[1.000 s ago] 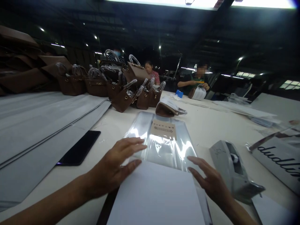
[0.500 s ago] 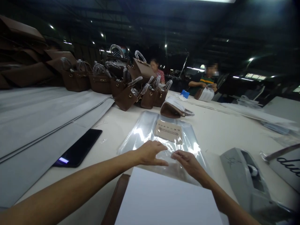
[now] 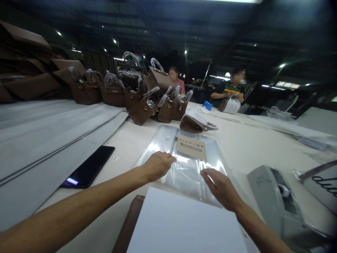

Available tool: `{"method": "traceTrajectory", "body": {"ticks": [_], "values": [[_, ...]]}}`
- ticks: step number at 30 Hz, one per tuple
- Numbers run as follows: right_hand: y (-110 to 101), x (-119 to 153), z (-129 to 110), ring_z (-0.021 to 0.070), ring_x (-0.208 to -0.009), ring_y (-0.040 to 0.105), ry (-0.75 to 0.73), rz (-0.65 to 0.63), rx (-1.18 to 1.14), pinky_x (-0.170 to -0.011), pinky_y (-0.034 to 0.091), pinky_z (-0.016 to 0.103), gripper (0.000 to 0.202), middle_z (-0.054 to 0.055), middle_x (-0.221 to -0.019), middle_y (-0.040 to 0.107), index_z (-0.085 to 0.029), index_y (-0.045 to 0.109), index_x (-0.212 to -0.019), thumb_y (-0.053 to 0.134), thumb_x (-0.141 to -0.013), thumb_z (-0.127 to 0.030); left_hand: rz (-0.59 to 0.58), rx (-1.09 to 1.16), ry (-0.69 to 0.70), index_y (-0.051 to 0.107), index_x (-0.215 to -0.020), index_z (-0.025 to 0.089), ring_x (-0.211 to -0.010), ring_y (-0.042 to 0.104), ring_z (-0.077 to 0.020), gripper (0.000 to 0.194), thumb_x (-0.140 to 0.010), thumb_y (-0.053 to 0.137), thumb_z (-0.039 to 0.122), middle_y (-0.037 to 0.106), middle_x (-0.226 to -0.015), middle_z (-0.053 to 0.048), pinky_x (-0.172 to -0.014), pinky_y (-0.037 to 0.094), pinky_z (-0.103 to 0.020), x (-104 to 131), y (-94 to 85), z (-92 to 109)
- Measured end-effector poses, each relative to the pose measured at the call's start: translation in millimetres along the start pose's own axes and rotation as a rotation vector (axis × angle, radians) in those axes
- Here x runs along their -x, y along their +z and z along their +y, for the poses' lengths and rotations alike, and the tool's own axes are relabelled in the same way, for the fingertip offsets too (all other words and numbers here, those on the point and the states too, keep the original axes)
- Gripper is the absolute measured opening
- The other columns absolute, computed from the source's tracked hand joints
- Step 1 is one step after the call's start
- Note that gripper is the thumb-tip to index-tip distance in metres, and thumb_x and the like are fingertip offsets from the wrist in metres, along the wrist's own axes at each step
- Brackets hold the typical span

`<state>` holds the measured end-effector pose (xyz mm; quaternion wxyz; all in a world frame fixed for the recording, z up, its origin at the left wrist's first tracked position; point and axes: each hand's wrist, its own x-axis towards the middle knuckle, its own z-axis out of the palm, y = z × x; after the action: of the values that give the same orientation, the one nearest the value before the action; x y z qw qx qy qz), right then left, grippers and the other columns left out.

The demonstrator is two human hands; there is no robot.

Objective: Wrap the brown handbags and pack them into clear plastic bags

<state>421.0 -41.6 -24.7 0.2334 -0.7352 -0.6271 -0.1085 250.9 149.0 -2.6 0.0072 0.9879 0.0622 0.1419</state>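
Note:
Clear plastic bags (image 3: 158,140) lie flat in the middle of the table, with a brown printed patch (image 3: 191,147) showing on them. My left hand (image 3: 159,165) is closed, its thumb and fingers pinching the clear plastic toward the left. Opposite it, my right hand (image 3: 219,182) pinches the plastic between thumb and fingertips. Taut creases run between the two hands. Below them, nearest to me, a white sheet (image 3: 186,225) covers most of a brown item (image 3: 129,225), whose left edge shows.
Several brown handbags (image 3: 113,94) with wrapped handles crowd the back left. One handbag (image 3: 193,123) lies beyond the plastic. A black phone (image 3: 89,167) is at left, a grey tape dispenser (image 3: 273,196) at right. A co-worker (image 3: 231,91) handles a bag across the table.
My hands have moved apart: the left went left and slightly up, the right slightly right. Both fingers have closed on the plastic, which is now pulled tighter between them.

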Motion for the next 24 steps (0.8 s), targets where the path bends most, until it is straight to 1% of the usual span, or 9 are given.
{"method": "traceTrajectory", "body": {"ticks": [4, 7, 9, 11, 14, 17, 19, 21, 24], "values": [[13, -10, -13, 0.0237, -0.095, 0.056, -0.011, -0.06, 0.206, -0.079, 0.045, 0.037, 0.048, 0.011, -0.108, 0.06, -0.015, 0.05, -0.116, 0.047, -0.084, -0.049, 0.013, -0.002, -0.053, 0.057, -0.081, 0.017, -0.068, 0.059, -0.0185, 0.024, -0.09, 0.036, 0.024, 0.062, -0.077, -0.004, -0.059, 0.043, -0.029, -3, 1.3, 5], [16, -12, -4, 0.0197, -0.079, 0.059, 0.008, -0.092, 0.418, -0.069, 0.045, 0.033, 0.027, 0.008, -0.095, 0.064, -0.017, 0.057, -0.107, 0.041, -0.089, -0.031, 0.039, 0.015, -0.106, 0.056, -0.078, 0.017, -0.064, 0.057, -0.018, 0.026, -0.091, 0.035, 0.027, 0.061, -0.075, -0.004, -0.055, 0.04, -0.028, -2, -1.8, 4], [12, -4, 13, 0.0176, -0.065, 0.057, 0.094, -0.062, 0.496, -0.058, 0.041, 0.03, 0.028, 0.008, -0.08, 0.065, -0.017, 0.061, -0.093, 0.033, -0.091, -0.021, 0.07, 0.041, -0.157, 0.056, -0.078, 0.016, -0.065, 0.056, -0.018, 0.025, -0.09, 0.036, 0.027, 0.059, -0.074, -0.005, -0.057, 0.04, -0.028, 5, -4.3, -4], [4, 12, 30, 0.0179, -0.062, 0.056, 0.15, -0.001, 0.549, -0.053, 0.037, 0.029, 0.03, 0.007, -0.072, 0.062, -0.016, 0.061, -0.086, 0.032, -0.092, -0.023, 0.11, 0.093, -0.221, 0.056, -0.077, 0.016, -0.067, 0.054, -0.018, 0.023, -0.088, 0.039, 0.025, 0.058, -0.074, -0.005, -0.062, 0.04, -0.03, 17, -5.2, -18], [-6, 37, 44, 0.0165, -0.071, 0.057, 0.117, 0.132, 0.567, -0.054, 0.035, 0.026, 0.026, 0.006, -0.079, 0.063, -0.017, 0.06, -0.088, 0.038, -0.091, -0.029, 0.192, 0.232, -0.357, 0.056, -0.073, 0.016, -0.074, 0.054, -0.0192, 0.017, -0.084, 0.045, 0.022, 0.057, -0.074, -0.005, -0.066, 0.04, -0.03, 34, -2.0, -39], [-9, 57, 44, 0.0156, -0.075, 0.058, 0.139, 0.196, 0.549, -0.057, 0.037, 0.026, 0.026, 0.004, -0.086, 0.063, -0.018, 0.059, -0.095, 0.041, -0.09, -0.035, 0.295, 0.457, -0.541, 0.057, -0.077, 0.018, -0.079, 0.056, -0.0199, 0.014, -0.082, 0.047, 0.025, 0.057, -0.076, -0.004, -0.059, 0.04, -0.026, 44, 2.1, -53], [-9, 69, 43, 0.0176, -0.07, 0.057, 0.274, 0.157, 0.542, -0.055, 0.037, 0.028, 0.031, 0.004, -0.087, 0.063, -0.019, 0.059, -0.096, 0.036, -0.09, -0.04, 0.359, 0.666, -0.658, 0.056, -0.086, 0.019, -0.076, 0.059, -0.0183, 0.016, -0.084, 0.043, 0.029, 0.059, -0.081, -0.004, -0.049, 0.037, -0.021, 46, 3.0, -56], [-8, 80, 43, 0.0191, -0.069, 0.057, 0.45, 0.114, 0.4, -0.056, 0.038, 0.03, 0.033, 0.005, -0.089, 0.062, -0.021, 0.059, -0.091, 0.036, -0.088, -0.043, 0.422, 0.898, -0.753, 0.052, -0.093, 0.018, -0.074, 0.062, -0.017, 0.02, -0.083, 0.04, 0.031, 0.06, -0.089, -0.006, -0.04, 0.032, -0.017, 45, 3.0, -54], [-3, 92, 43, 0.0214, -0.073, 0.06, 0.859, 0.165, -0.17, -0.051, 0.041, 0.028, 0.03, 0.006, -0.086, 0.064, -0.02, 0.058, -0.088, 0.054, -0.073, -0.046, 0.52, 1.201, -0.838, 0.05, -0.092, 0.015, -0.08, 0.064, -0.0174, 0.02, -0.078, 0.044, 0.029, 0.059, -0.095, -0.009, -0.036, 0.031, -0.014, 43, 4.0, -43]]}}
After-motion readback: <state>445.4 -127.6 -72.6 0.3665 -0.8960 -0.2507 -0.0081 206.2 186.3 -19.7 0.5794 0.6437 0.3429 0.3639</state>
